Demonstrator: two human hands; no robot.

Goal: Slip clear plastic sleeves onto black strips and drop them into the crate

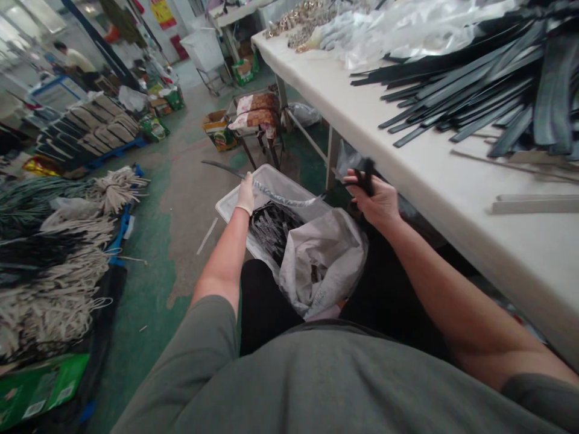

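The left hand (pixel 245 196) holds a long strip (pixel 281 198); the right hand (pixel 380 203) grips black material (pixel 365 179), too blurred to identify. A sack (pixel 337 247) partly hides the tub (pixel 274 175).

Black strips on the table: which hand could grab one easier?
Probably the right hand: it's beside the table, nearer the black strips. The left hand is farther, by the white bin. Both hold something.
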